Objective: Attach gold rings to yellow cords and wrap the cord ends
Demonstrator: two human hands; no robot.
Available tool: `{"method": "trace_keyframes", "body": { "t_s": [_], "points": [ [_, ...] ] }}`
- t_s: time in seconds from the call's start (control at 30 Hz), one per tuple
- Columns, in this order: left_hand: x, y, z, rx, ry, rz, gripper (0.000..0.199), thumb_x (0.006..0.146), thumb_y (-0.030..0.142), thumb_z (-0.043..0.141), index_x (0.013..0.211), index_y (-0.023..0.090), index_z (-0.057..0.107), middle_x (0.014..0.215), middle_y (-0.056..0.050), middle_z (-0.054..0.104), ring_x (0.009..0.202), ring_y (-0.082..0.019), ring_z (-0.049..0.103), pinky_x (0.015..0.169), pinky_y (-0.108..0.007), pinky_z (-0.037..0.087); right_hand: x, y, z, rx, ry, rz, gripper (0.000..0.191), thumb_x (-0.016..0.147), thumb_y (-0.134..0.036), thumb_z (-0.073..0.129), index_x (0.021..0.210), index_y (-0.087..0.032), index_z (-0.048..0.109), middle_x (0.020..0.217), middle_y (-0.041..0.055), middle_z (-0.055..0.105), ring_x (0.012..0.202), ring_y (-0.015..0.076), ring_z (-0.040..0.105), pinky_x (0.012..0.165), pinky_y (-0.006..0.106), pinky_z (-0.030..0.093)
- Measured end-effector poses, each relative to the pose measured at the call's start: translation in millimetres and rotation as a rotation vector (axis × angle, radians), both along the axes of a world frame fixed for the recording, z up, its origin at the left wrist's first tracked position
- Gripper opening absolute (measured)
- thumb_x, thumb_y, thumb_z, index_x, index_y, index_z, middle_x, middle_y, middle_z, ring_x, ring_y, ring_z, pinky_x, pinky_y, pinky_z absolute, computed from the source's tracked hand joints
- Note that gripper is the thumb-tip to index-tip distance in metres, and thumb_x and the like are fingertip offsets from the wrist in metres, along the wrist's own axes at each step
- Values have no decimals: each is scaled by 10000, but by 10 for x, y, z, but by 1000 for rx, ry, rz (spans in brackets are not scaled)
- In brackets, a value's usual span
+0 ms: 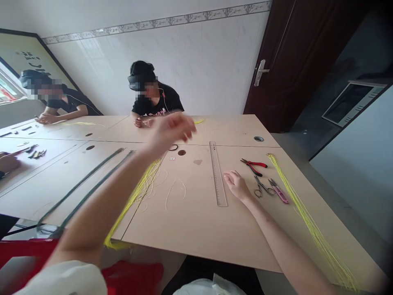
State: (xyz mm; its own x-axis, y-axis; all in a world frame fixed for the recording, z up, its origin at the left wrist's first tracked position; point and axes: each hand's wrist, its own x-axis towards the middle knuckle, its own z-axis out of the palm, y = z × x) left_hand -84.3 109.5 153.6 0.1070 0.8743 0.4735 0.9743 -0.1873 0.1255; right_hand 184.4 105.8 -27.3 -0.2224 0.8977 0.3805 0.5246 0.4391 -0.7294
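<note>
My left hand (176, 129) is raised over the far middle of the table, its fingers smeared by motion. Whether it holds anything cannot be made out. My right hand (236, 184) rests on the table just right of a clear ruler (217, 174), with its fingers curled together; what is in them, if anything, is hidden. Beside that hand lie red-handled pliers (254, 166), small scissors (260, 187) and pink thread snips (279, 191). Under my left forearm a bundle of yellow cord (135, 205) runs to the table edge, and loose strands (176, 190) lie beside it.
Another yellow cord bundle (303, 217) lies along the right edge. Dark green cords (82, 184) stretch across the left side. A tape roll (258, 139) sits at the far right. Two people (158, 100) sit opposite, and another person's hand (10, 161) is at far left.
</note>
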Motion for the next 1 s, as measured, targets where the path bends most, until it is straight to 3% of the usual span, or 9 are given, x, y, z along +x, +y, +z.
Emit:
{"method": "trace_keyframes", "body": {
  "t_s": [0.1,0.2,0.27,0.33,0.6,0.8,0.9,1.0],
  "points": [
    [434,-175,-589,-227,-316,-321,200,890,300,536,929,119,610,820,-26,639,656,-108,612,570,-234,535,-3,-139,145,-92,112,28,261,916,-332,489,1083,-147,568,1076,73,597,954,187,590,837,402,491],
    [791,-287,-1116,-385,-588,-457,189,906,283,507,876,127,610,789,-21,635,632,-98,600,577,-239,532,-37,-247,259,-181,188,82,279,922,-351,474,1078,-139,568,1015,65,617,886,171,611,789,376,512],
    [941,-311,-1339,-436,-751,-470,200,917,292,484,897,135,605,810,-28,634,658,-106,602,605,-254,535,-65,-284,308,-228,222,107,283,923,-358,472,1067,-137,573,993,61,624,875,168,615,788,375,512],
    [1017,-316,-1447,-467,-888,-456,203,920,297,476,921,136,600,835,-35,632,696,-119,608,639,-276,537,-83,-300,340,-270,245,123,277,921,-359,476,1041,-133,581,968,56,631,861,164,618,784,371,514],
    [1022,-412,-1399,-583,-1141,-369,201,895,297,524,911,107,591,791,-19,613,646,-113,591,583,-261,516,-105,-321,345,-377,291,111,204,891,-314,540,869,-124,612,848,26,637,788,139,616,734,328,518],
    [946,-361,-1332,-550,-1207,-321,142,865,245,576,858,105,602,718,6,597,574,-89,559,525,-222,492,5,-151,231,-286,517,-158,214,894,-322,533,948,-123,592,896,33,618,787,142,605,725,332,517],
    [562,-325,-1097,-339,-1300,-218,127,862,228,577,874,104,598,714,11,587,552,-80,538,504,-209,473,179,-12,189,-247,671,-294,238,904,-332,512,999,-123,575,933,43,607,798,146,604,703,324,524],
    [-38,-435,-642,-19,-1401,-78,119,870,218,564,913,108,579,745,10,571,552,-74,520,512,-209,469,328,77,164,-245,778,-363,235,903,-326,514,1013,-126,570,937,44,603,784,141,601,674,306,526]
  ]
}}
